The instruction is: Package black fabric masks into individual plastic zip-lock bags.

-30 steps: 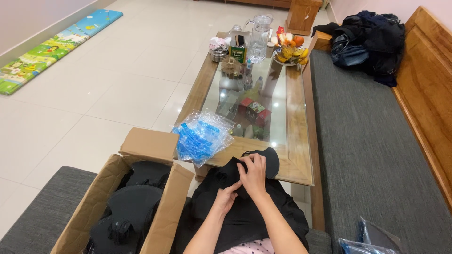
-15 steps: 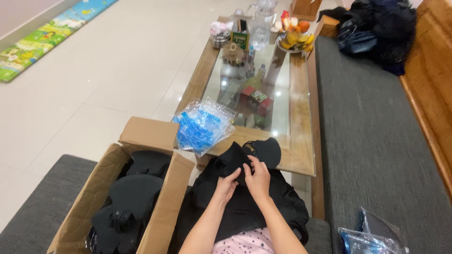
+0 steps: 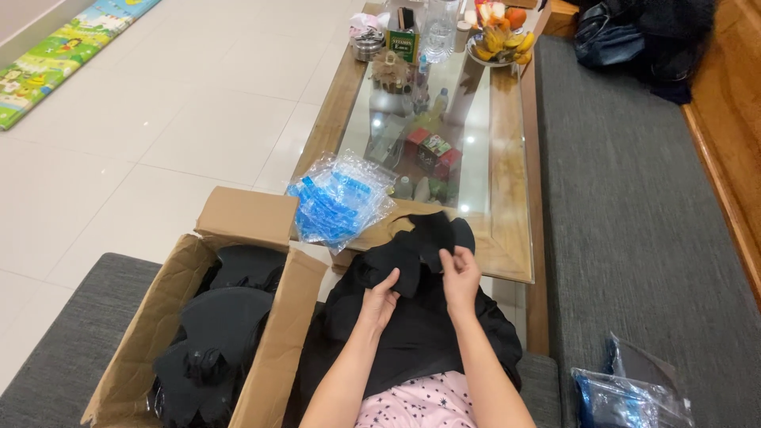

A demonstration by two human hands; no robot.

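— So, what do we have in our hands right now?

— Both grip the same black cloth piece (image 3: 424,246). Our left hand (image 3: 382,297) pinches its lower left edge, fingers curled shut on the fabric. Our right hand (image 3: 460,273) has closed on the right side, thumb over the cloth.

— Where does it sit?

— Raised off our lap, just at the near edge of the glass-topped table (image 3: 507,158), over a heap of more black fabric (image 3: 412,333) spread across our knees.

— What has changed in the last second?

— Our 2 hands were close together, nearly touching, working 1 spot. Now they stand apart, and the piece is drawn out between them, so more of its shape shows. We judge that we are spreading it flat, either to check it or to fold it.

— And around that?

— Left of our knees stands an open cardboard box (image 3: 246,218) holding more black pieces (image 3: 218,333). Just beyond its flap, a stack of clear and blue plastic bags (image 3: 337,202) lies on the table corner. More such bags (image 3: 626,396) lie on the grey cushion (image 3: 634,238) to our right. Bottles and a bowl of fruit (image 3: 499,40) stand at the table's far end, well apart from our hands.
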